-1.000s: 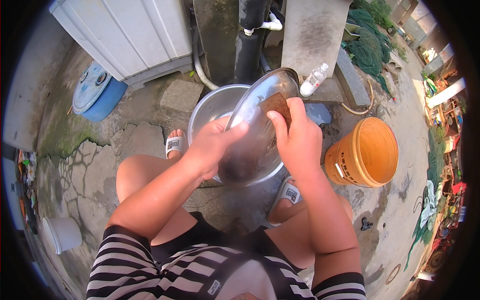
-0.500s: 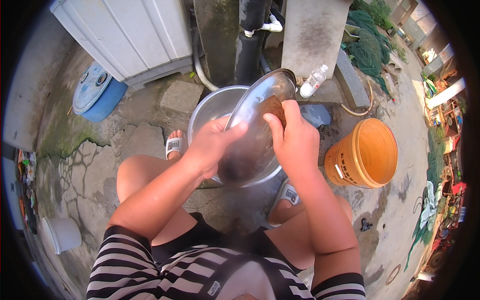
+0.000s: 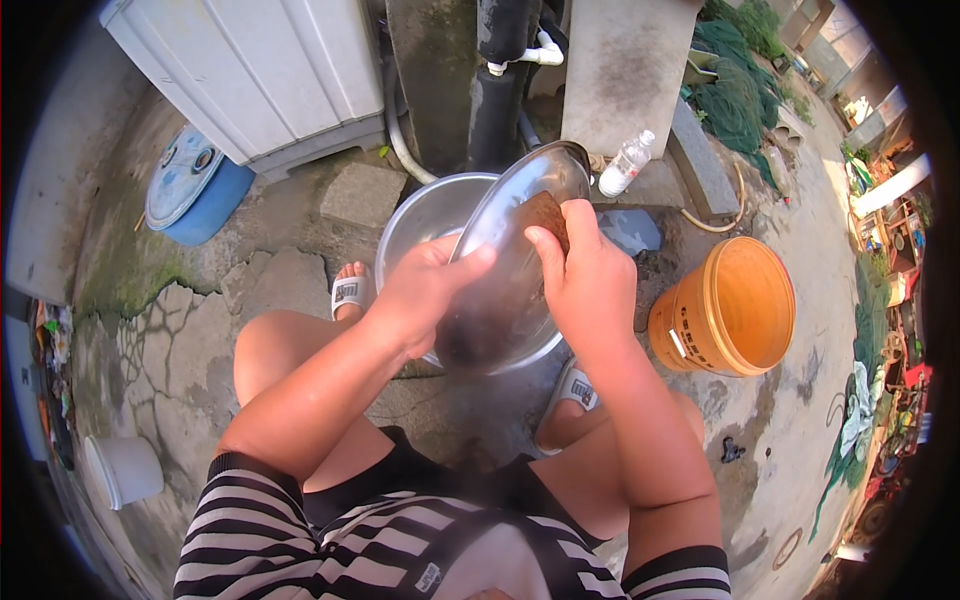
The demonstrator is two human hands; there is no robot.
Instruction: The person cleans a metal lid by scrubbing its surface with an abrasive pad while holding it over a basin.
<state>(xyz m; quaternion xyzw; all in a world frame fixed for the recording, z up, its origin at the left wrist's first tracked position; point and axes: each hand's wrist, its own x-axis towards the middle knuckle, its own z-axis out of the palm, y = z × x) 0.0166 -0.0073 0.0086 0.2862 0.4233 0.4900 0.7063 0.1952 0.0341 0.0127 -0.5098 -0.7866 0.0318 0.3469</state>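
Passage open over cracked floor (image 3: 170, 340) left of left knee (image 3: 270, 340); tilted metal bowl (image 3: 490, 315) covers right part of basin (image 3: 404, 222), orange bucket (image 3: 688, 325) blocks right side, bottle (image 3: 625, 165) and black pipe (image 3: 495, 120) stand beyond

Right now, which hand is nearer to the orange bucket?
Right: the right hand, holding the brown pad, is left of the orange bucket; the left hand is farther left, gripping the tilted metal bowl.

Orange bucket (image 3: 682, 318) right; blue drum (image 3: 216, 208), white pail (image 3: 132, 470) left.
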